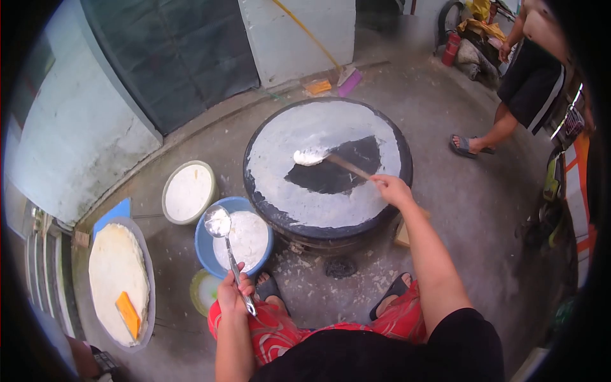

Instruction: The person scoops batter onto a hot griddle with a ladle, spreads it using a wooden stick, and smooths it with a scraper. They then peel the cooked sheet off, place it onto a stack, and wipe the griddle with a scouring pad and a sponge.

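Observation:
My left hand [235,294] is closed around the handle of a metal ladle [218,223], whose bowl is smeared with white batter and hangs over a blue basin [202,245] of white batter. In my right hand [392,189] is a wooden-handled spreader [349,167]; its head is coated in white batter and rests on the griddle. The large round black griddle [407,162] carries a layer of white batter [331,121], with a bare dark patch around the spreader. To the left, a stack of pale flatbreads [118,274] lies on a round board, an orange scraper [128,314] on top.
A pale tub [214,194] of white batter and a small green bowl [198,299] stand near the basin. A broom [347,76] leans by the wall. Another person [534,83] stands at the right, near a red fire extinguisher [450,49]. Pale scraps litter the floor.

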A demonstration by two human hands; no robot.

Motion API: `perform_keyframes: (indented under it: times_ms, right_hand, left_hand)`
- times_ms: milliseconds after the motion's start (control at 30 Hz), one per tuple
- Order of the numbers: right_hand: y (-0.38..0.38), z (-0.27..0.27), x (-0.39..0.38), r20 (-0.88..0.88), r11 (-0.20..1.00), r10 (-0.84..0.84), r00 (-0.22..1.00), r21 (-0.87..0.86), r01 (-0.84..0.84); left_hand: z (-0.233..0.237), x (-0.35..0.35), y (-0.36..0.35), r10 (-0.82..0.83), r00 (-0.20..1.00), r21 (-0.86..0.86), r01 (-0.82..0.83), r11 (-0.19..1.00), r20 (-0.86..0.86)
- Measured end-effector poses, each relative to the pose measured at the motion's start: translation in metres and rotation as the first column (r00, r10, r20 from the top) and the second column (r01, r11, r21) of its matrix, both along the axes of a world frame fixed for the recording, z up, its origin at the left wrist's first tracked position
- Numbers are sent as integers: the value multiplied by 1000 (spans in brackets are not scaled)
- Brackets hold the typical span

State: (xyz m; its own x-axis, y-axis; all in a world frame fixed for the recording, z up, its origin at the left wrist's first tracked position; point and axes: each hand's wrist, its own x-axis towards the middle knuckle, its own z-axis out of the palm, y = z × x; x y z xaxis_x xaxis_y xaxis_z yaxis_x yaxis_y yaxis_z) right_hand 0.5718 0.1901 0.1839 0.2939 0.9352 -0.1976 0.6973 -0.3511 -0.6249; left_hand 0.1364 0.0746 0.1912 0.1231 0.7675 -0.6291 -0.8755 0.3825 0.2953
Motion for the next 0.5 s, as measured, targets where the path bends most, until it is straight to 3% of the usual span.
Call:
perform_keyframes:
  times_ms: [33, 67, 133, 167, 233, 267, 333, 367, 433, 467, 500]
  right_hand:
    - [1, -18, -1, -8, 984, -135, 991, 112, 135]
    - [7, -42, -6, -8, 985, -135, 991, 107, 135]
    - [21, -72, -28, -104, 960, 21, 994, 279, 9]
    - [23, -74, -38, -109, 960, 24, 994, 280, 8]
    - [16, -52, -63, -100, 973, 191, 976, 154, -174]
    - [11, -39, -63, -100, 972, 193, 976, 155, -176]
    - [3, -7, -56, 62, 947, 317, 946, 22, -319]
    - [-4, 16, -50, 65, 947, 319, 946, 24, -321]
    - [-15, 52, -37, 170, 945, 318, 933, -139, -297]
    - [-19, 50, -36, 170, 944, 320, 932, -140, -299]
    - [-25, 45, -35, 314, 965, 233, 920, 42, -259]
  left_hand:
    - [0, 0, 0, 6, 1000, 1, -6, 1000, -15]
    - [0, 1, 0, 10, 999, 3, -10, 1000, -33]
    - [4, 3, 2, 3, 999, -6, -3, 1000, -33]
    - [7, 3, 3, -1, 999, -13, 1, 1000, -34]
    - [6, 2, 1, 1, 1000, -10, -1, 1000, -20]
    - [5, 2, 1, -2, 1000, -5, 2, 1000, 3]
    - [7, 3, 1, 2, 1000, -4, -2, 1000, 7]
    - [10, 3, 0, 8, 1000, -9, -8, 1000, -15]
    - [10, 1, -1, 17, 999, -12, -18, 1000, -37]
    - [9, 0, -3, 23, 998, -8, -24, 1000, -50]
    - [8, 0, -3, 27, 998, -4, -28, 1000, -64]
